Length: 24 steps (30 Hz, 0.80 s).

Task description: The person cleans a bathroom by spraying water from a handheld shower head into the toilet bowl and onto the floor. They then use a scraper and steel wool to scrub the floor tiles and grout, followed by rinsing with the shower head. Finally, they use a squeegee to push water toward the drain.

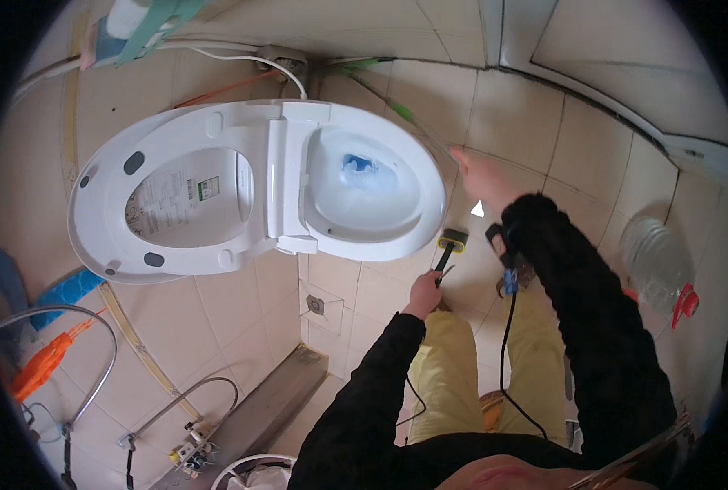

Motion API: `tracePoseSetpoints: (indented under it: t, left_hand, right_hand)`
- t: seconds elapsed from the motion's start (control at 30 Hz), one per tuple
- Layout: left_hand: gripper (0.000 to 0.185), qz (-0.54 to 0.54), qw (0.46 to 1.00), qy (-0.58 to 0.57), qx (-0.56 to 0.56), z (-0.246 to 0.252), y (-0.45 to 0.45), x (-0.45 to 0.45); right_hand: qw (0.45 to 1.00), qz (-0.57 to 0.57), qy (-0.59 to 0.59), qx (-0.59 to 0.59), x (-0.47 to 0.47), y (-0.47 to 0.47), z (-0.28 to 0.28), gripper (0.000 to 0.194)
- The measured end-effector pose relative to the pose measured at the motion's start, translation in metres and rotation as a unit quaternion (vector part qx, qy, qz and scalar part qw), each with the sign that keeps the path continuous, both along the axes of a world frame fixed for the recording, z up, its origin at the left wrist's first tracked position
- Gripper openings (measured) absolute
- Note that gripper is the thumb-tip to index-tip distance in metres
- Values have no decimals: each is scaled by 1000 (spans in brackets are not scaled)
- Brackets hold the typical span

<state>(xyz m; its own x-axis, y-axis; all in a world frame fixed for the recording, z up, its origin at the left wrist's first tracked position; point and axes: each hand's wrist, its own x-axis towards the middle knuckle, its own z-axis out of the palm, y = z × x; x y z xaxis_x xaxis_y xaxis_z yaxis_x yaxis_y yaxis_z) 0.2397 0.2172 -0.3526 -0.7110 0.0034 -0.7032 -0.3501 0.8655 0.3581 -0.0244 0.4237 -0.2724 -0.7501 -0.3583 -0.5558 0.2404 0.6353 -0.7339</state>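
My left hand (425,293) is closed around the black handle of a small tool (449,242) with a black, yellow-rimmed head. That head is beside the front of a white toilet bowl (370,190); its working face is hidden. Beyond the bowl's rim, my right hand (485,177) is stretched forward, its fingers around the near end of a thin grey pole (428,131) with a green grip (402,110). The pole slants toward the corner, where a green piece (367,62) lies along the wall. Both the toilet seat (210,128) and lid are raised, and blue-tinted water (359,163) shows in the bowl.
A large clear plastic bottle (658,263) with a red cap stands at the right. From a dark object (497,242) near my right forearm, a black cable (506,349) hangs. A floor drain (315,304), a grey ledge (290,392) and metal hoses (116,361) are at the left.
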Motion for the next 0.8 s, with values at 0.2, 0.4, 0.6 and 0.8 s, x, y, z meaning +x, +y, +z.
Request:
tracePoseSetpoints:
  t: [0.2, 0.4, 0.6, 0.8]
  left_hand:
    - [30, 16, 999, -32, -15, 6, 6, -6]
    - [28, -8, 998, -53, -12, 5, 7, -14]
    - [27, -27, 995, -86, -50, 6, 12, -21]
    - [22, -48, 994, -70, -70, -1, 14, -20]
  right_hand:
    - [976, 120, 61, 170, 0, 144, 0, 44]
    - [950, 140, -10, 279, 86, 311, 72, 44]
    - [946, 78, -112, 295, 226, 397, 162, 41]
    - [947, -35, -172, 269, 291, 389, 224, 41]
